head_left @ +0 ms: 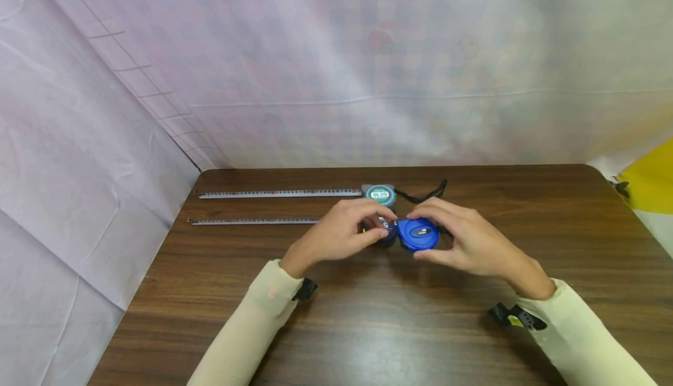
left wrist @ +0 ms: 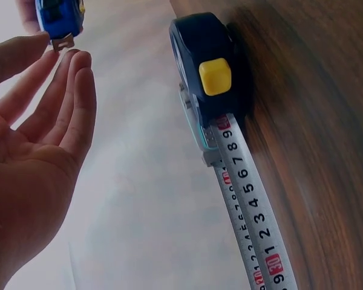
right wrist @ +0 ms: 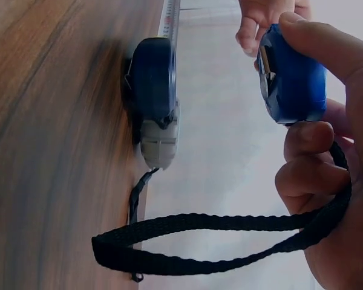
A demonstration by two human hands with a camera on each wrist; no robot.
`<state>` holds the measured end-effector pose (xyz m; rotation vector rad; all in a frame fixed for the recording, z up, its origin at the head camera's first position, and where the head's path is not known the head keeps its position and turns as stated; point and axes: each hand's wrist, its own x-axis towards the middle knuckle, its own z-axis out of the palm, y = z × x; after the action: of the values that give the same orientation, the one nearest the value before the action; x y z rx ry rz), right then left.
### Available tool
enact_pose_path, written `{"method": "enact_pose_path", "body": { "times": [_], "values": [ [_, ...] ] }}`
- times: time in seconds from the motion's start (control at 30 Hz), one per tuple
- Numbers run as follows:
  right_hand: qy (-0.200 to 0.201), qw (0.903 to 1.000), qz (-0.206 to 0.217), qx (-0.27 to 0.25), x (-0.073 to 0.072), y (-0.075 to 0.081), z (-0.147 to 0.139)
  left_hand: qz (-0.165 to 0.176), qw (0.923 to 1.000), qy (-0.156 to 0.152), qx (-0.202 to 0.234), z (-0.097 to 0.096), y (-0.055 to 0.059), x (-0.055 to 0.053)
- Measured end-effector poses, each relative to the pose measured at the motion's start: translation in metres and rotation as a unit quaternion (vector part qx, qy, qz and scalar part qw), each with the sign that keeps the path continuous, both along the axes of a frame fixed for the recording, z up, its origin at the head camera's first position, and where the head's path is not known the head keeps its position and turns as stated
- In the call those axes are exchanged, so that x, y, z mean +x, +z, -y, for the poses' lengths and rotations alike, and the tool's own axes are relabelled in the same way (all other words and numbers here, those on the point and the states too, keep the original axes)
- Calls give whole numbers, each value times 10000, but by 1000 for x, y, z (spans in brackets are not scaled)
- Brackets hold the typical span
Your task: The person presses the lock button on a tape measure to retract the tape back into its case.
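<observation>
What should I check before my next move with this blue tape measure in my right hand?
1. Right hand gripping the blue tape measure: ok.
2. Blue blade drawn in: ok, only its metal tip shows.
3. Left hand pinching that tip: not ok, thumb and forefinger are apart beside it.
4. Black strap tucked away: not ok, its loop hangs out from the right hand.
5. Gray tape measure with blade out on the table: ok.
6. Lock on the dark tape measure: cannot tell, though its blade is out.
</observation>
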<state>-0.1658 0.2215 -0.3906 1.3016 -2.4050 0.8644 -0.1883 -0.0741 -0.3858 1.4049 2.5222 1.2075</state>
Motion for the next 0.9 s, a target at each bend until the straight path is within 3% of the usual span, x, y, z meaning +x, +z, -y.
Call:
{"method": "enact_pose_path", "body": {
  "times": [0.6,0.9],
  "values": [
    [-620,9978,-164,164,-20,-9,-33,89,9965,833,-7,28,-5,-20],
    [-1041,9940,-173,294,-30,-11,-56,117,9924,1227,47,48,4,-26]
  ]
}}
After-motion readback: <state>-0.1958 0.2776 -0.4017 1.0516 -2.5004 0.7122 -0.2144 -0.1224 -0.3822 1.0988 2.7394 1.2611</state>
